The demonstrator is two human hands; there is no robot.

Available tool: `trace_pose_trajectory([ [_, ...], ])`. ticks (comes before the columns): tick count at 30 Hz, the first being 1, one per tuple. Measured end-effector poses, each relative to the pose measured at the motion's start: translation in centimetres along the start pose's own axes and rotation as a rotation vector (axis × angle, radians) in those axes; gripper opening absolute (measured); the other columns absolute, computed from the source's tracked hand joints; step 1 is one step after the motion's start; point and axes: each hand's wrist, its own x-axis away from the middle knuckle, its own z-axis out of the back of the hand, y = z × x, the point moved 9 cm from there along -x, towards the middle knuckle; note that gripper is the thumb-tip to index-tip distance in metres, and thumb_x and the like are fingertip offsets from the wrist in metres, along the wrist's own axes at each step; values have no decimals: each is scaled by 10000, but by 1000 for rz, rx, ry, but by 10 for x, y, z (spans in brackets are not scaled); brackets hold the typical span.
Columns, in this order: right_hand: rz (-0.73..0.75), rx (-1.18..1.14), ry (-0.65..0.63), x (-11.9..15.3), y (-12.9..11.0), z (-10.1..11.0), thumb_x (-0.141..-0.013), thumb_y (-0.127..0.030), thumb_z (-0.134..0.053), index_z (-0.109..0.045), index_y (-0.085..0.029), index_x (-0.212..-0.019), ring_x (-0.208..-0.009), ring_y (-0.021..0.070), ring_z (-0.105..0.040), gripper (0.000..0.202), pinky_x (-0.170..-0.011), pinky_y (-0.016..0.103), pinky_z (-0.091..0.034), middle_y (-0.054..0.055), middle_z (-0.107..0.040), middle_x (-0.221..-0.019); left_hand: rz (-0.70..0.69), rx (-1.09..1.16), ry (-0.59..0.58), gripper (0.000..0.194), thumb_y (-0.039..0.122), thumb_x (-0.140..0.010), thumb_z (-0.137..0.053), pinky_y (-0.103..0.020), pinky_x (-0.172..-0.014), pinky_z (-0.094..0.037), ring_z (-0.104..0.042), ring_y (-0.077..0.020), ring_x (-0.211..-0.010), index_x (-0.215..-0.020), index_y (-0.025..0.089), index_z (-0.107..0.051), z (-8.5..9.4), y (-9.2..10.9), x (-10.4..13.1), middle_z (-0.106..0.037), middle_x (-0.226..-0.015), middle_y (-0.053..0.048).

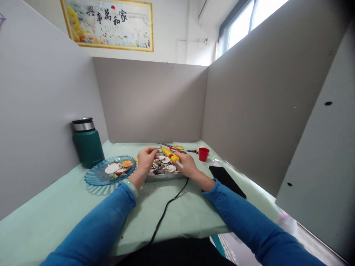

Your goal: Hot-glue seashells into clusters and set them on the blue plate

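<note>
My right hand [187,164] is wrapped round a yellow hot glue gun [169,154], with a white glue stick showing at its back end. The gun's nozzle points up and left, close to the fingertips of my left hand [146,159]. Those fingers are pinched together on something too small to make out. Below both hands lies a metal tray [166,177] full of shells and small pieces. Left of my left hand is a blue scalloped plate [93,177] bearing a white disc [112,168], an orange shell [127,163] and other bits.
A green bottle [88,146] stands behind the plate at the left panel. Beyond the tray lie scissors with yellow and red handles [177,147]. A red cup [203,154] and a black phone [227,181] are at the right. The black cord [166,207] runs toward the front edge.
</note>
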Motion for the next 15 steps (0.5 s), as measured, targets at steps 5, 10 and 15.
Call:
trace_pose_trajectory([
  [5,-227,-265,88,-3,21,4,-725,-280,-656,-702,-200,-896,-768,227,-640,194,-701,325,-479,49,-697,-799,7,46,-15,281,344,-587,-754,-228,-508,-455,-592,-110,-488,-766,135,-695,-2,1,1,-674,-666,-9],
  [10,-430,-811,105,-3,25,-2,-680,-338,-728,-624,-196,-871,-493,123,-487,260,-490,273,-410,-26,-556,-625,70,151,-140,406,408,-519,-818,-237,-500,-442,-560,-95,-482,-788,130,-696,-22,6,12,-690,-712,-24],
  [15,-429,-1040,162,-3,15,-2,-612,-315,-783,-604,-188,-912,-508,97,-489,372,-494,240,-406,-39,-564,-638,116,213,-284,426,424,-512,-847,-252,-543,-470,-559,-95,-514,-793,134,-708,-46,13,33,-695,-729,-32],
])
